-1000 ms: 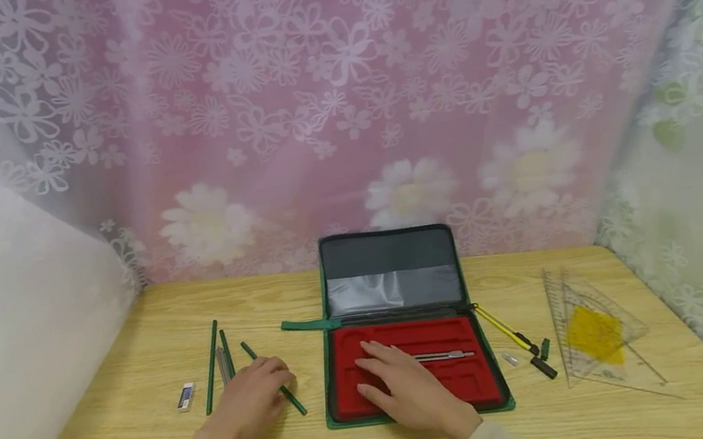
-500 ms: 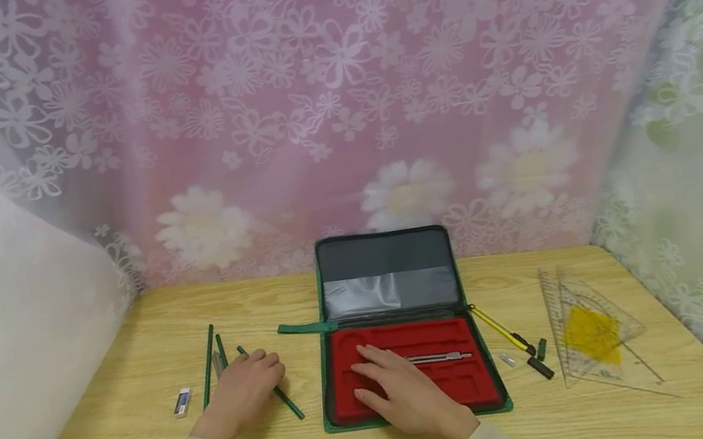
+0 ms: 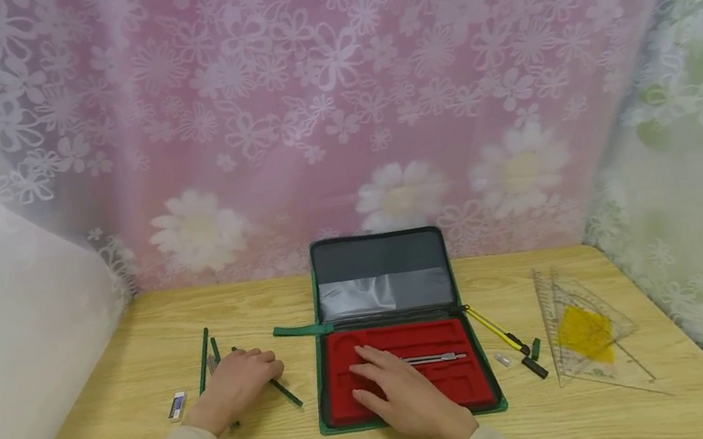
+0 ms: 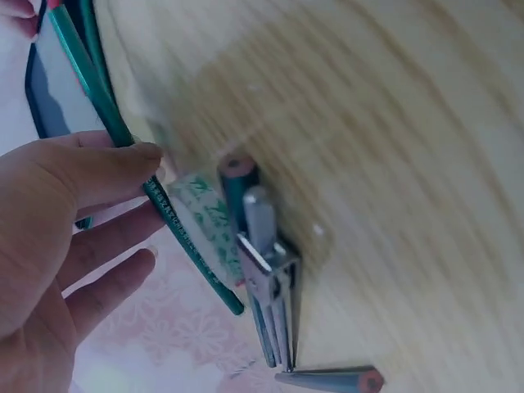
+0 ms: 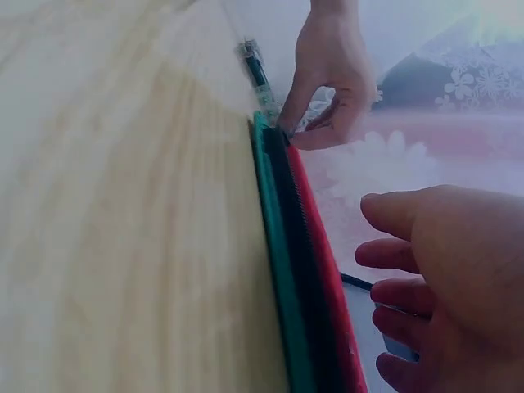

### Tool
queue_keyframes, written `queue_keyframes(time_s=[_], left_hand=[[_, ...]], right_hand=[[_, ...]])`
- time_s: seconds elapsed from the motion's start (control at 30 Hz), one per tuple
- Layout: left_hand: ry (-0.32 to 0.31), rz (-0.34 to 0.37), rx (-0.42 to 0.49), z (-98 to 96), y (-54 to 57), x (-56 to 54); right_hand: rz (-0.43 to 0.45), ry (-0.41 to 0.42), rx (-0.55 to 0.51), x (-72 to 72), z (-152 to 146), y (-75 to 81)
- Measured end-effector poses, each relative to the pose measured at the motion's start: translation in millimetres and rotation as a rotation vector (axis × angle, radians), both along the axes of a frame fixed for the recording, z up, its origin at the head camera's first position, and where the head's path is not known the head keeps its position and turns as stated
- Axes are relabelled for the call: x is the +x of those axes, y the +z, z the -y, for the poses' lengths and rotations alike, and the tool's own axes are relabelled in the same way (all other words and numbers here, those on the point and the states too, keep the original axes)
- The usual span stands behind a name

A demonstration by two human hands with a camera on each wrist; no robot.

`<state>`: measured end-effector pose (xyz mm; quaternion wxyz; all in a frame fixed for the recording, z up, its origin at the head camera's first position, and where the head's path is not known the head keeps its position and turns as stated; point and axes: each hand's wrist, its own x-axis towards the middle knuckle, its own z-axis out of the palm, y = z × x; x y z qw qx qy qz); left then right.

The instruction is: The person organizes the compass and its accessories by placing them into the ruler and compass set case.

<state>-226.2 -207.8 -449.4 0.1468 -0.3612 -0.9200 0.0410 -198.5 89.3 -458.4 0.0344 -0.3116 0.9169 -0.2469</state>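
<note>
My left hand (image 3: 239, 382) pinches a green pencil (image 4: 164, 201) between thumb and fingertips; in the head view the back of the hand hides its middle. Just beside it in the left wrist view lies a silver compass (image 4: 268, 266) next to the blunt end of another green pencil (image 4: 239, 168). My right hand (image 3: 411, 397) is held over the red moulded tray (image 3: 348, 400) of an unzipped green case, fingers relaxed and spread, holding nothing. A long silver compass (image 3: 436, 358) sits in the tray by that hand, partly covered by it.
Left of the case lie another long pencil (image 3: 204, 359) and an eraser (image 3: 177, 406). To the right are a yellow cutter knife (image 3: 494, 328), a black cap-like piece (image 3: 534, 368), and clear set squares (image 3: 604, 371) with a yellow sheet. The case lid (image 3: 379, 258) stands raised.
The left hand has reached slightly forward and left along its pencil. The right hand stays over the tray. The whole head view has shifted a little.
</note>
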Motion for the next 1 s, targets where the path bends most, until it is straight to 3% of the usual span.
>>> queue_keyframes(time_s=[0.17, 0.3, 0.53, 0.73, 1.0], left_hand=[[-0.041, -0.112, 0.049, -4.8, 4.0, -3.2], [-0.054, -0.16, 0.092, -19.1, 11.4, -7.6], [-0.066, -0.132, 0.106, -52.8, 21.8, -12.8], [-0.137, -0.11, 0.113, -89.5, 23.1, -14.7], [-0.221, -0.074, 0.117, -136.6, 22.1, -6.2]], right_hand=[[-0.021, -0.031, 0.001, -3.2, -9, 5.3], [-0.046, -0.062, -0.009, -3.2, -19, 7.4], [-0.092, -0.14, -0.037, -3.3, -40, 8.0], [-0.144, -0.24, -0.05, -4.5, -66, 8.3], [-0.146, -0.337, -0.047, 0.2, -96, 6.1]])
